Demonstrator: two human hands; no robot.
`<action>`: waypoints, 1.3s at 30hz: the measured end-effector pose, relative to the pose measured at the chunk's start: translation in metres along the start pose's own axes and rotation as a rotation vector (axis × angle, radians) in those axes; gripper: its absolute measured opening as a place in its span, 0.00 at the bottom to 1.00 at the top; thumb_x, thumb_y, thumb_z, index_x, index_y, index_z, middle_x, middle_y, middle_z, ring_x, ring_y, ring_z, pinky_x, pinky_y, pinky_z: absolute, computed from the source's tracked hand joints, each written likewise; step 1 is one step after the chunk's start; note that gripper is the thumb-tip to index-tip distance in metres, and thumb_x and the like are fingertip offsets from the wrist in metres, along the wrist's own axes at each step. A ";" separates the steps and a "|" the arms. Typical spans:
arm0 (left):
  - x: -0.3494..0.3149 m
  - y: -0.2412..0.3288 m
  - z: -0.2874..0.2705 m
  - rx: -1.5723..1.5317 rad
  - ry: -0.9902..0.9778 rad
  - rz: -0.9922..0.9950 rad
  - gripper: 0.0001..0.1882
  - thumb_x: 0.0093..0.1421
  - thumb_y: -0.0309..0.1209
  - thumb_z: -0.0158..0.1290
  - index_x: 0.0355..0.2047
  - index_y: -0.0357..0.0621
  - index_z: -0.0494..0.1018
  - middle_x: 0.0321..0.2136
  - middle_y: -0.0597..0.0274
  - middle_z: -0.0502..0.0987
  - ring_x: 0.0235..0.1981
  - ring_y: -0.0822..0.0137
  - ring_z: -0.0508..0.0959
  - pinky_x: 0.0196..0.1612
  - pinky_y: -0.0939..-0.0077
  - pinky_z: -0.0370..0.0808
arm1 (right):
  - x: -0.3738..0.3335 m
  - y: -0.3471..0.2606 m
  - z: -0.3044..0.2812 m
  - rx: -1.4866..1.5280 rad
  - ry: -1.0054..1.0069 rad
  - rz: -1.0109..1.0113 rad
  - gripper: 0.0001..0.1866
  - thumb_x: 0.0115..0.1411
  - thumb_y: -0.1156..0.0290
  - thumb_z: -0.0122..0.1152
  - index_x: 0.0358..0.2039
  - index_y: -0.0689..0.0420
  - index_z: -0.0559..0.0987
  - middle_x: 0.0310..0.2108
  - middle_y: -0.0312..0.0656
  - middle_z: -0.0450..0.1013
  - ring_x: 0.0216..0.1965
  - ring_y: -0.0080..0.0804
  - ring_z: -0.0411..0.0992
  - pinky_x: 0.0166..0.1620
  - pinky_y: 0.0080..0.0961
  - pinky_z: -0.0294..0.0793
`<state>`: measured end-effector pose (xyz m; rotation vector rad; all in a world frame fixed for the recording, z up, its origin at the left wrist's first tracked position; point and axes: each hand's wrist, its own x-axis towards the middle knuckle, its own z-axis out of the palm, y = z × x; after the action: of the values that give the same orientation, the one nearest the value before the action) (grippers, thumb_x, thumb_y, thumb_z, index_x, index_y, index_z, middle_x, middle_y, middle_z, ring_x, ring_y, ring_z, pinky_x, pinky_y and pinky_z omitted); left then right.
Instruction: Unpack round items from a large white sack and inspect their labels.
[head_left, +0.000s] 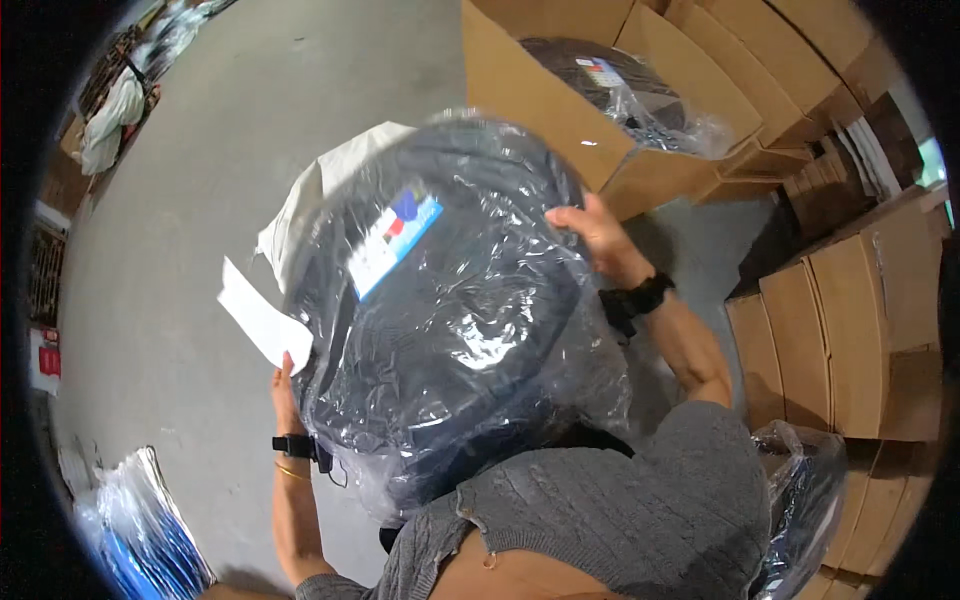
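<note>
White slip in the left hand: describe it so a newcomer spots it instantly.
Start at the big dark bundle in clear plastic filling the middle. At its lower left edge, the left hand pinches a white paper slip. Unlike the bundle's coloured label, it is blank, loose and outside the plastic.

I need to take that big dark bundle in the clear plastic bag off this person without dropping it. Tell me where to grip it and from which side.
Grip the large dark bundle in clear plastic bag with both hands on opposite sides of its rounded edge, as the left hand and right hand do now. It is wide, bulky and slick with loose film, so I would come from the far side and spread the palms rather than pinch the plastic.
</note>
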<state>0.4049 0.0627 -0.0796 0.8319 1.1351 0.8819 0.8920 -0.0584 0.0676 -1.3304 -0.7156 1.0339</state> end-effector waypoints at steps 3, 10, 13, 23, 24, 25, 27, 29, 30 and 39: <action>-0.001 0.043 0.057 -0.023 -0.045 0.213 0.20 0.62 0.42 0.46 0.43 0.35 0.69 0.39 0.63 0.73 0.41 0.73 0.71 0.45 0.78 0.67 | -0.042 -0.062 -0.035 0.094 -0.088 -0.200 0.18 0.56 0.68 0.54 0.46 0.61 0.69 0.37 0.36 0.70 0.39 0.23 0.68 0.45 0.25 0.67; 0.044 0.100 0.212 0.247 0.122 0.694 0.17 0.62 0.40 0.48 0.24 0.38 0.70 0.22 0.73 0.65 0.25 0.80 0.60 0.28 0.83 0.58 | -0.073 -0.036 -0.096 -0.094 0.296 -0.457 0.24 0.54 0.59 0.57 0.48 0.60 0.70 0.41 0.41 0.71 0.42 0.29 0.68 0.48 0.28 0.66; 0.073 0.127 0.298 0.143 0.053 0.728 0.18 0.61 0.41 0.49 0.22 0.37 0.70 0.19 0.74 0.64 0.24 0.82 0.58 0.26 0.85 0.56 | -0.040 -0.054 -0.167 -0.187 0.447 -0.473 0.27 0.53 0.55 0.56 0.48 0.59 0.70 0.43 0.42 0.70 0.47 0.32 0.65 0.52 0.33 0.61; 0.141 0.139 0.465 0.134 -0.231 0.776 0.15 0.59 0.31 0.47 0.46 0.39 0.68 0.38 0.61 0.74 0.39 0.61 0.72 0.39 0.74 0.69 | 0.142 -0.128 -0.395 -0.920 0.553 0.087 0.28 0.48 0.59 0.62 0.47 0.62 0.72 0.44 0.48 0.71 0.40 0.40 0.70 0.42 0.30 0.69; 0.141 0.132 0.451 0.289 -0.205 1.007 0.16 0.58 0.27 0.46 0.48 0.41 0.68 0.42 0.58 0.74 0.44 0.58 0.72 0.44 0.72 0.69 | 0.140 -0.121 -0.393 -1.334 0.629 0.121 0.25 0.50 0.61 0.61 0.46 0.63 0.72 0.42 0.48 0.72 0.37 0.38 0.72 0.39 0.28 0.71; 0.139 0.131 0.433 0.283 -0.223 1.077 0.16 0.58 0.27 0.46 0.48 0.41 0.68 0.42 0.58 0.74 0.44 0.58 0.72 0.44 0.72 0.69 | 0.136 -0.113 -0.382 -1.317 0.568 0.081 0.25 0.50 0.61 0.61 0.46 0.63 0.72 0.42 0.48 0.72 0.37 0.38 0.72 0.39 0.28 0.71; 0.119 0.129 0.390 0.915 -0.240 1.146 0.17 0.55 0.22 0.47 0.46 0.42 0.71 0.48 0.52 0.70 0.50 0.53 0.68 0.51 0.70 0.65 | 0.120 -0.094 -0.337 -0.685 0.553 -0.489 0.20 0.55 0.64 0.57 0.44 0.64 0.73 0.38 0.46 0.74 0.33 0.34 0.73 0.38 0.25 0.71; 0.091 0.126 0.369 0.828 -0.298 1.192 0.14 0.52 0.22 0.50 0.40 0.46 0.75 0.50 0.54 0.69 0.51 0.53 0.67 0.52 0.67 0.65 | 0.090 -0.075 -0.276 -0.402 0.184 -0.458 0.17 0.59 0.65 0.52 0.44 0.64 0.73 0.38 0.46 0.74 0.35 0.32 0.74 0.39 0.24 0.72; 0.075 0.128 0.360 1.022 -0.335 1.465 0.15 0.50 0.21 0.51 0.39 0.47 0.76 0.50 0.57 0.70 0.50 0.54 0.69 0.51 0.66 0.66 | 0.076 -0.062 -0.241 -0.309 0.080 -0.299 0.19 0.60 0.62 0.51 0.45 0.63 0.72 0.39 0.46 0.73 0.36 0.31 0.73 0.39 0.25 0.73; 0.019 0.079 0.311 1.439 -0.655 1.690 0.18 0.47 0.29 0.54 0.41 0.52 0.75 0.51 0.62 0.69 0.49 0.57 0.70 0.51 0.60 0.66 | 0.037 0.126 -0.019 0.440 -0.527 0.162 0.27 0.58 0.60 0.56 0.53 0.64 0.66 0.46 0.40 0.70 0.46 0.23 0.67 0.46 0.21 0.67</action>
<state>0.6984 0.0809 0.0515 3.1983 0.0126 0.7415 0.9000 -0.0414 -0.0635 -0.7439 -0.7150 1.5988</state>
